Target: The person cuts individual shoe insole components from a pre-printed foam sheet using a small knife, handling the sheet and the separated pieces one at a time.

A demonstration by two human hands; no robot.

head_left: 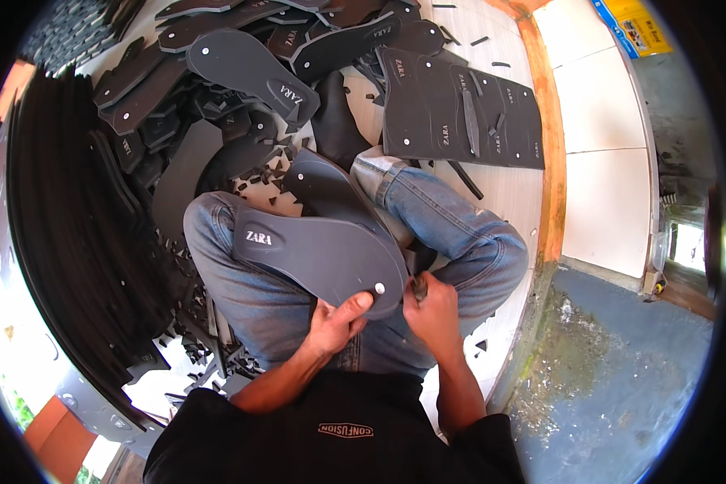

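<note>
My left hand (335, 324) grips a dark grey sandal sole (323, 254) by its wide end, the thumb lying on top near a white round spot. The sole is held flat over my lap, with pale lettering at its narrow end. Against the sole's right edge, my right hand (434, 310) is closed round the dark handle of a small knife (419, 287). Most of the blade cannot be made out there. Another dark sole (331, 187) lies just beyond, partly hidden under the held one.
Cut soles (242, 68) lie heaped ahead and to the left. A printed dark foam sheet (427, 105) rests at the far right, with strips on it. Tall stacked dark sheets (64, 218) stand at my left. Small offcuts (270, 173) litter the floor. A wooden edge (553, 161) runs along the right.
</note>
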